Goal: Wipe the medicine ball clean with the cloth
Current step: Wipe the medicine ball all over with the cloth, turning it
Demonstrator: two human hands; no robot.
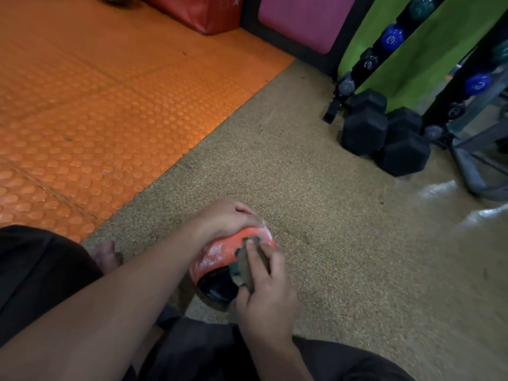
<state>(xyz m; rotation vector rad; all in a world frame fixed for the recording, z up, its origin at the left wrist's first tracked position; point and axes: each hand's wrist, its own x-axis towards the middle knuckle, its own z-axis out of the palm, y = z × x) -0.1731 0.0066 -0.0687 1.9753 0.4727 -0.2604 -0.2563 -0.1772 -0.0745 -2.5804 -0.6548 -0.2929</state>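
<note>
**Cloth on the ball, white film left to clear**

Low on the speckled tan rubber floor (343, 243) sat the round orange-red and black medicine ball (220, 257), just in front of the person's knees, at about six o'clock in the head view. The left hand (228, 215) was clamped over the top of it from the ten o'clock side, fingers curled down over the far edge, steadying the ball against the floor. The right hand (264, 292) came in from five o'clock, and its fingers (254, 254) lay fairly straight, pressing a small crumpled grey-brown cloth (247, 268) flat against the near right face of the ball. The thumb looked tucked under the cloth's edge, though that part was hard to read.

How far along? Only partway, by the look of it. A whitish, streaky film showed across the orange upper surface, at the ball's nine o'clock and along its one o'clock rim, so that stretch looked unwiped or smeared. The black lower patch at six o'clock shone darker and seemed cleaner. The underside, against the floor, was hidden, and could not be judged.

What remained, likely: working the cloth across the white streaks, then turning the ball to reach the hidden faces.

Off at two o'clock, well apart, black hexagonal dumbbells (382, 133) rested by a rack; the orange studded mat (96, 105) filled the ten o'clock side.
</note>
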